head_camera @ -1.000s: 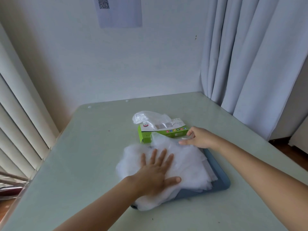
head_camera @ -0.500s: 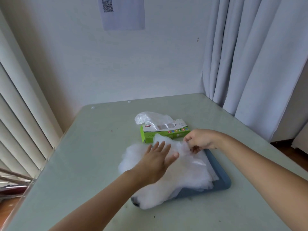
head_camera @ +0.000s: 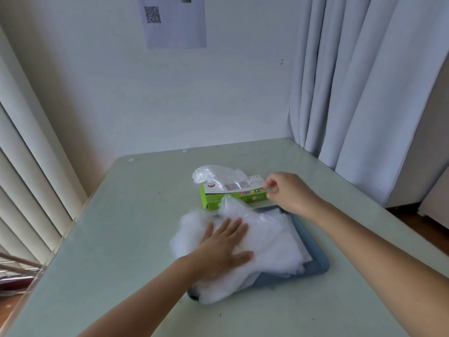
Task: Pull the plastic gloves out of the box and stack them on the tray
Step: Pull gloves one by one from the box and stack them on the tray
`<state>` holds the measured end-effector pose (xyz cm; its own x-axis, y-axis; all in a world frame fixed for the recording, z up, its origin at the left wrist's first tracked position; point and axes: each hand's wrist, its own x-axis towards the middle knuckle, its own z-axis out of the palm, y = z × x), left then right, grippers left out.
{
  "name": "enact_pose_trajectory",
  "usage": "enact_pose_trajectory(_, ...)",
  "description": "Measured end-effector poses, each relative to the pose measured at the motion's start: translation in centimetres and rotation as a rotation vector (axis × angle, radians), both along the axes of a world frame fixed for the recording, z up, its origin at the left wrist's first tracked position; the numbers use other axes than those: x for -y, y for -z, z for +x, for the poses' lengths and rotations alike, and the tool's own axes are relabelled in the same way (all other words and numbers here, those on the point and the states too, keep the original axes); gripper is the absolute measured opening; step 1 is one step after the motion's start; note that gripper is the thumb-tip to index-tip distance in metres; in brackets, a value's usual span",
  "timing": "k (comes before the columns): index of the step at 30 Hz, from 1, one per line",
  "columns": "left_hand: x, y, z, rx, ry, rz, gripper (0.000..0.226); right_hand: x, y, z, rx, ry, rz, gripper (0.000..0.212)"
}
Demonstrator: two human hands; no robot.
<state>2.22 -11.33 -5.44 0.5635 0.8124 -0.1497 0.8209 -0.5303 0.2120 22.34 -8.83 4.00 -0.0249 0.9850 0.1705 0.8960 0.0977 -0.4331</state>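
Note:
A green glove box (head_camera: 233, 200) lies on the table behind a blue tray (head_camera: 318, 263). One clear plastic glove (head_camera: 216, 175) sticks up out of the box's top slot. A heap of white plastic gloves (head_camera: 274, 237) covers most of the tray and spills over its left and near edges. My left hand (head_camera: 223, 246) presses flat on the heap, fingers spread. My right hand (head_camera: 289, 193) is at the box's right end with curled fingers; I see nothing between them, and it hides that end of the box.
The pale green table (head_camera: 126, 239) stands in a corner, with a white wall behind. Grey curtains (head_camera: 364, 93) hang at the right and window blinds (head_camera: 26, 190) at the left. A sheet with a QR code (head_camera: 173, 20) hangs on the wall.
My right hand let go of the glove on the heap and moved up to the box's right end. My left hand lifted briefly, then pressed flat on the heap again.

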Motion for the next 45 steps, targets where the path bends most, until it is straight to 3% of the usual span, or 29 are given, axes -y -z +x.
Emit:
enact_pose_trajectory(1,0.1,0.2,0.0,0.002,-0.005,0.007,0.079,0.8,-0.6,-1.5,-0.109,-0.044,0.058,0.023)
enact_pose_trajectory(3,0.1,0.5,0.2,0.019,-0.031,0.025,0.089,1.9,-0.2,-4.7,-0.255,-0.188,-0.042,0.029)
enact_pose_trajectory(7,0.5,0.7,0.6,-0.025,-0.067,0.113,0.102,3.4,4.8,-7.9,-0.188,-0.191,-0.317,0.037)
enact_pose_trajectory(10,0.7,0.4,0.8,-0.077,-0.102,0.099,0.115,3.7,7.6,-6.2,-0.223,-0.187,-0.275,0.048)
enact_pose_trajectory(15,1.2,0.2,0.7,-0.064,-0.132,0.075,0.108,3.8,10.0,-2.6,0.217,-0.204,-0.290,0.060)
enact_pose_trajectory(18,1.6,-0.3,-0.2,-0.113,-0.144,0.033,0.096,4.1,9.7,-0.5,0.247,-0.190,-0.314,0.111)
enact_pose_trajectory(20,2.0,-0.7,-1.0,-0.190,-0.157,0.020,0.099,4.2,9.5,0.4,0.251,-0.189,-0.353,0.127)
enact_pose_trajectory(26,2.7,-3.9,-4.0,-0.302,-0.224,-0.221,0.114,4.6,7.0,1.0,0.288,-0.201,-0.478,0.097)
enact_pose_trajectory(28,2.2,-5.8,-4.9,-0.296,-0.187,-0.262,0.103,3.8,5.7,1.1,0.351,-0.217,-0.488,0.089)
enact_pose_trajectory(30,0.8,-7.6,-5.6,-0.230,-0.195,-0.277,0.087,2.5,3.9,1.2,0.349,-0.217,-0.380,0.063)
enact_pose_trajectory(33,-2.0,-10.4,-6.2,-0.089,-0.257,-0.245,0.066,-0.4,1.0,1.1,0.201,-0.087,-0.136,0.044)
enact_pose_trajectory(36,-5.8,-11.7,-6.0,-0.002,-0.330,-0.161,0.049,-4.5,-0.6,0.5,0.116,-0.080,-0.021,0.027)
enact_pose_trajectory(39,-10.8,-11.0,-5.3,0.145,-0.445,-0.115,0.033,-8.7,-0.5,-1.1,0.129,-0.241,-0.090,0.040)
enact_pose_trajectory(42,-14.8,-8.8,-4.3,0.404,-0.656,-0.297,0.038,-11.8,0.5,-2.9,0.150,-0.274,-0.186,0.061)
enact_pose_trajectory(45,-17.2,-6.7,-3.4,0.402,-0.782,-0.396,0.047,-13.7,2.0,-4.7,0.152,-0.237,-0.235,0.078)
